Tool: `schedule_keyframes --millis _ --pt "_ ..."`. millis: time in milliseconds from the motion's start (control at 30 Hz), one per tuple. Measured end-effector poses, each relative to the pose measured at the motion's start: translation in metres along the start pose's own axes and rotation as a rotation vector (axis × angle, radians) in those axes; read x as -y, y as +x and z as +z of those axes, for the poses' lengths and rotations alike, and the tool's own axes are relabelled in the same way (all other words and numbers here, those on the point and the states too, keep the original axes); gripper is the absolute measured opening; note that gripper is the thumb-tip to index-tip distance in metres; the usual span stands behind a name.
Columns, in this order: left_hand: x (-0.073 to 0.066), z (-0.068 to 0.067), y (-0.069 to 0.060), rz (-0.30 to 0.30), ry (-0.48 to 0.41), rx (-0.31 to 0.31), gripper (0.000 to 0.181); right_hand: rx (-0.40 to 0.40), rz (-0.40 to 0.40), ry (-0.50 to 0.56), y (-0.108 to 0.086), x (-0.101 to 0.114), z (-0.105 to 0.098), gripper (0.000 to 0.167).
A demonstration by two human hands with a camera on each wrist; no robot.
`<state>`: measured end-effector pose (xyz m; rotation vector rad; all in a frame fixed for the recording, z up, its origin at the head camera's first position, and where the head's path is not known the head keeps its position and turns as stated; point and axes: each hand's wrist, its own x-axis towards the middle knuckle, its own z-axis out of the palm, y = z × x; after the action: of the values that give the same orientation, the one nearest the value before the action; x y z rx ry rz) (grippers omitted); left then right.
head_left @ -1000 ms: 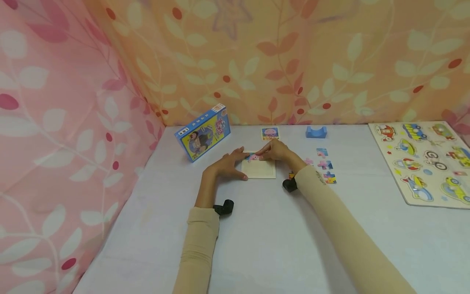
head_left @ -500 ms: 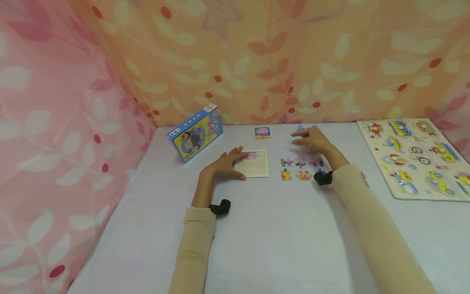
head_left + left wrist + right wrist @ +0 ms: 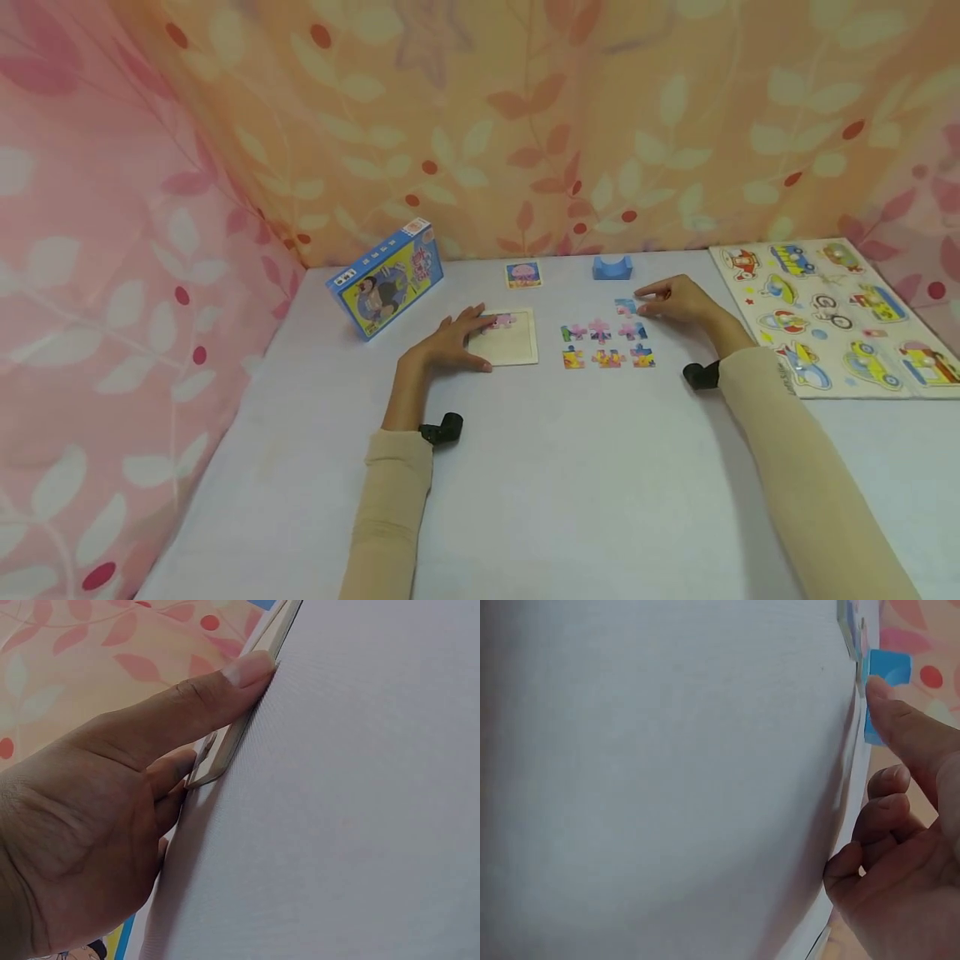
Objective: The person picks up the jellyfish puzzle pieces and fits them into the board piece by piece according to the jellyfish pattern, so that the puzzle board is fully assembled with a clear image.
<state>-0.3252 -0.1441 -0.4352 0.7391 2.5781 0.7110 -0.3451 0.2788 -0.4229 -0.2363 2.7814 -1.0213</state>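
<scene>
My left hand (image 3: 448,343) lies at the left side of a square, pale puzzle tray (image 3: 517,354), its thumb on the near edge. In the left wrist view that thumb presses the rim of the tray (image 3: 225,750), with other fingertips at its side. A pink puzzle piece (image 3: 504,321) lies at the tray's far side, partly covered by a finger. My right hand (image 3: 686,300) holds nothing; its thumb and index finger are parted just right of a blue and pink puzzle piece (image 3: 626,307). Several more puzzle pieces (image 3: 608,358) lie in rows between the hands.
A blue puzzle box (image 3: 386,279) stands at the back left. Behind the tray lies a small picture card (image 3: 523,275), with a blue stand (image 3: 612,267) to its right. A large board with vehicle pictures (image 3: 832,317) lies at the far right.
My right hand has left the tray and moved right, beside the piece at the upper right of the rows. A pink piece shows in the tray. The left hand keeps its place.
</scene>
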Motion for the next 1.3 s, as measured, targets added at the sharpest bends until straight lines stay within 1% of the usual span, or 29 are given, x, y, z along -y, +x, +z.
schedule_keyframes --millis 167,300,433,500,667,900,1100,1300 --pt "0.001 0.01 0.0 -0.011 -0.011 0.002 0.087 0.04 -0.07 -0.008 -0.002 -0.005 0.01 0.039" --pt "0.002 0.018 0.001 0.001 0.002 0.013 0.088 0.047 -0.081 -0.006 -0.006 -0.008 0.015 0.037" --pt "0.002 0.021 0.001 0.009 -0.001 0.011 0.088 0.048 -0.091 -0.002 -0.007 -0.01 0.016 0.038" --pt "0.002 0.021 0.001 0.01 -0.012 0.006 0.087 0.051 -0.106 -0.001 -0.006 -0.011 0.017 0.038" --pt "0.004 0.02 0.0 0.016 0.004 0.0 0.087 0.053 -0.124 0.004 -0.001 -0.013 0.018 0.037" --pt "0.002 0.014 -0.001 0.034 0.012 -0.015 0.085 0.041 -0.099 0.005 0.002 -0.012 0.017 0.034" --pt "0.0 0.01 0.001 0.024 0.021 -0.012 0.086 0.048 -0.111 0.02 0.003 -0.007 0.013 0.034" --pt "-0.002 0.002 -0.001 0.029 0.022 -0.04 0.085 0.032 -0.135 0.043 0.008 0.004 0.008 0.034"
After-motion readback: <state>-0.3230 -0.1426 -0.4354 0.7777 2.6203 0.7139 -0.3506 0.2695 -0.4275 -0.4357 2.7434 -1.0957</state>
